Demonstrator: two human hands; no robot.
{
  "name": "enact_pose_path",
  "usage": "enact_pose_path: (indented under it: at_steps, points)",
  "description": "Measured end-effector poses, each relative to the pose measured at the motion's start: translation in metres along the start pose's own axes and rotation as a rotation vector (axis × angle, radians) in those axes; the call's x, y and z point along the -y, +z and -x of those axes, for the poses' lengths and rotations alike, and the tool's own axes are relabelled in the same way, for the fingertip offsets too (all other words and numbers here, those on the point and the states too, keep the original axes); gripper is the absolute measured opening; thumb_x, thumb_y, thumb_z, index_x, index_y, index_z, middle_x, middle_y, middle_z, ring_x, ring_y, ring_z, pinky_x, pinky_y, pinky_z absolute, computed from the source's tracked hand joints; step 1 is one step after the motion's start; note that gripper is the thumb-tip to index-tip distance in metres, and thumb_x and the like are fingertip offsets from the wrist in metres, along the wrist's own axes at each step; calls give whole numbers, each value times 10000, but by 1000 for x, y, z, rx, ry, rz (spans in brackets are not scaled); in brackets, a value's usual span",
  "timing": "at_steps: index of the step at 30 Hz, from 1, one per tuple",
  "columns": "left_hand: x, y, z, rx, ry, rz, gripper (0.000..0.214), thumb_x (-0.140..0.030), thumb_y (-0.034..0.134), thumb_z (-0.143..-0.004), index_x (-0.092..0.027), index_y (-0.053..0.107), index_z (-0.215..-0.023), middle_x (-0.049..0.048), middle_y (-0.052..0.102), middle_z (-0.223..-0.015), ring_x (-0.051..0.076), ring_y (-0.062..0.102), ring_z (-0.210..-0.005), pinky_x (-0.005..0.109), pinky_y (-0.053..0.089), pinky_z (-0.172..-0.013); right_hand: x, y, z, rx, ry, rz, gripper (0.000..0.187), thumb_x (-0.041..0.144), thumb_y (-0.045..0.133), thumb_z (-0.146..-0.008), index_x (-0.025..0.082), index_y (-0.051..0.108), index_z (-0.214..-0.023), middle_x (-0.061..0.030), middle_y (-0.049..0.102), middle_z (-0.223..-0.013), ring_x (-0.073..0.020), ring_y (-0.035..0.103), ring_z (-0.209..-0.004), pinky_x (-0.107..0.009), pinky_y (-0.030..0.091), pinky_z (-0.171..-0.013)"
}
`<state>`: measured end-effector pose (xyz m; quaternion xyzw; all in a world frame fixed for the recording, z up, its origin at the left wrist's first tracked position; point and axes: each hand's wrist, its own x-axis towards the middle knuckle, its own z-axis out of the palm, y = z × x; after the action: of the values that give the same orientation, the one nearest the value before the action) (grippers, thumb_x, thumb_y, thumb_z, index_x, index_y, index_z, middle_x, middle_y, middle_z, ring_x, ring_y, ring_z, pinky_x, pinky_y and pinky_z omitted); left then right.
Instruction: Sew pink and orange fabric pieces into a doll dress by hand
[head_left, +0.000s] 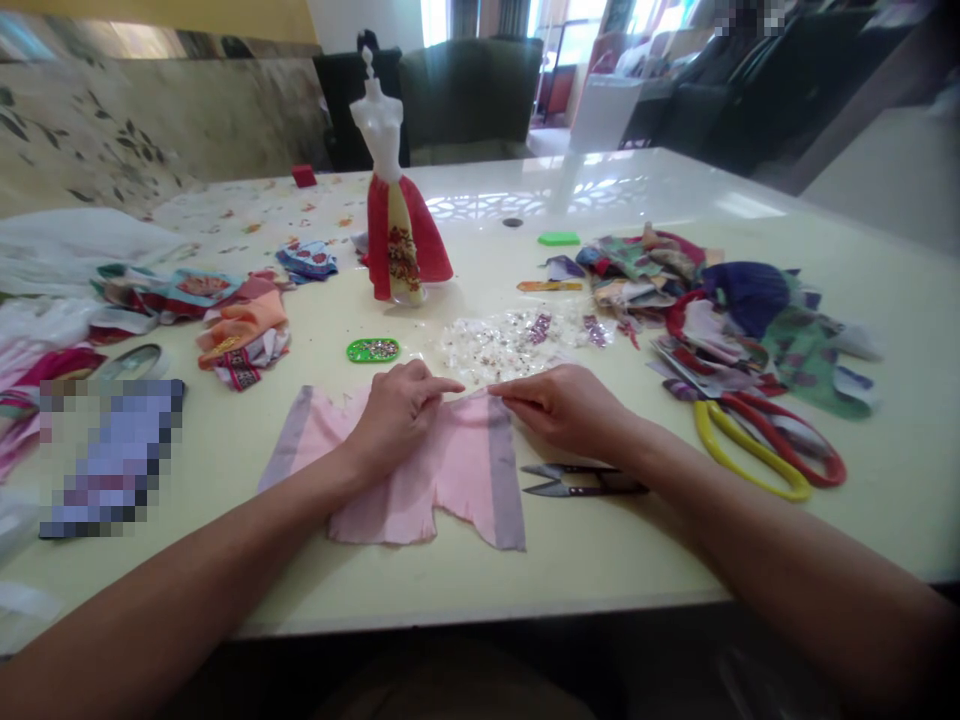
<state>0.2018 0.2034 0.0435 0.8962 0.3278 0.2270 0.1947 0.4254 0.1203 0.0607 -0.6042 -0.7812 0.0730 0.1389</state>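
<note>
A pink piece of cloth [465, 460] with grey bands along its sides and a frayed, notched lower edge lies on the table in front of me. My left hand [405, 405] rests over its upper middle, fingers curled and index pointing right, pinching the top edge. At the upper right corner, my right hand [559, 405] grips the same edge between thumb and fingers. Metal thread snips [559, 490] lie just below my right wrist, their handle end partly covered by the forearm. Beyond my hands is a clear plastic sheet strewn with small beads [487, 345].
A small white dress form [382, 125] in a red skirt stands behind. Nearby are a green bead tray [373, 349] and green chalk [559, 239]. Scissors with red and yellow handles [716, 455] lie by a scrap pile [637, 265] at right. More fabric scraps [244, 325] and a phone-like object [116, 460] lie left.
</note>
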Motion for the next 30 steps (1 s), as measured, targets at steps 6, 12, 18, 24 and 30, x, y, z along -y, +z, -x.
enact_pose_path:
  at_steps: [6,12,18,24,30]
  points:
    - [-13,-9,3,139,327,-560,299,-323,466,-1010,-257,669,-1218,71,615,-924,230,487,-874,401,345,-820,6,0,-1,108,18,258,405,315,439,-959,294,691,-1275,-68,775,-818,-207,667,-660,-299,277,-563]
    - [-12,-19,8,216,408,-628,320,-244,432,-1013,-206,614,-1274,83,621,-946,247,483,-909,419,320,-868,10,-4,0,168,36,335,401,345,411,-980,300,683,-1272,-74,753,-769,-201,636,-629,-309,192,-542]
    - [1,-26,14,211,424,-600,326,-300,424,-1018,-235,622,-1269,80,627,-944,245,480,-899,427,317,-883,9,-8,0,172,58,321,379,329,406,-981,308,718,-1196,-67,756,-800,-197,625,-640,-309,203,-557]
    - [4,-29,20,192,424,-585,329,-285,422,-1018,-234,630,-1267,81,633,-944,240,482,-893,427,317,-886,7,-12,-1,165,67,323,321,284,440,-952,240,757,-916,-72,741,-759,-183,611,-624,-308,206,-547]
    - [7,-29,23,194,439,-602,348,-299,413,-1022,-233,619,-1295,77,626,-938,245,472,-887,433,326,-893,11,-6,2,143,-14,304,421,289,438,-964,302,609,-1349,-57,747,-770,-186,622,-629,-302,212,-566]
